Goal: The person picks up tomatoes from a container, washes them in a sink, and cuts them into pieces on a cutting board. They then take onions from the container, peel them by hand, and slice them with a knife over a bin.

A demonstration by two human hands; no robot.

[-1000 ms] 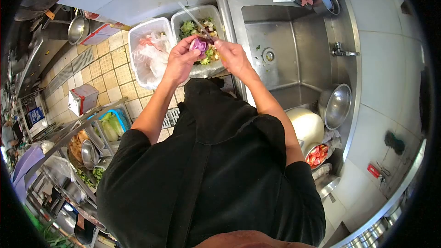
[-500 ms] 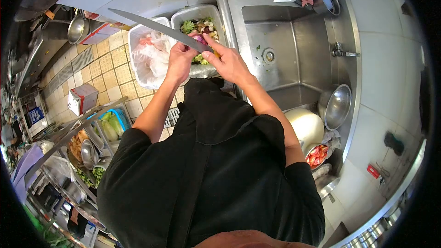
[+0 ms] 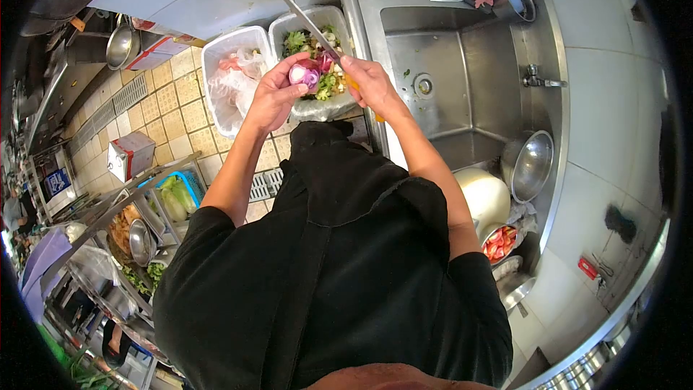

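Observation:
A red onion (image 3: 304, 74), purple with a pale patch, sits in the fingers of my left hand (image 3: 276, 94). My right hand (image 3: 372, 85) grips a long knife (image 3: 296, 11) by its yellow handle, the blade slanting up and left toward the wall. Both hands are over a bin of vegetable scraps (image 3: 345, 32) holding green leaves and purple and pale pieces. The knife's blade is apart from the upper left of the onion, passing just to its right. Left of this bin stands a white bin (image 3: 209, 65) with clear plastic bags.
To the right is a steel sink (image 3: 433, 58) with a tap (image 3: 541, 81). A metal bowl (image 3: 532, 166) and a container of cut red pieces (image 3: 499, 243) stand near its lower end. Shelving with a blue basket (image 3: 191, 182) of green vegetables is at left. A box (image 3: 131, 155) rests on the tiled floor.
The knife has swung from lying across both hands to a steeper angle, away from the onion. My hands have moved apart, and the onion now shows plainly in the left.

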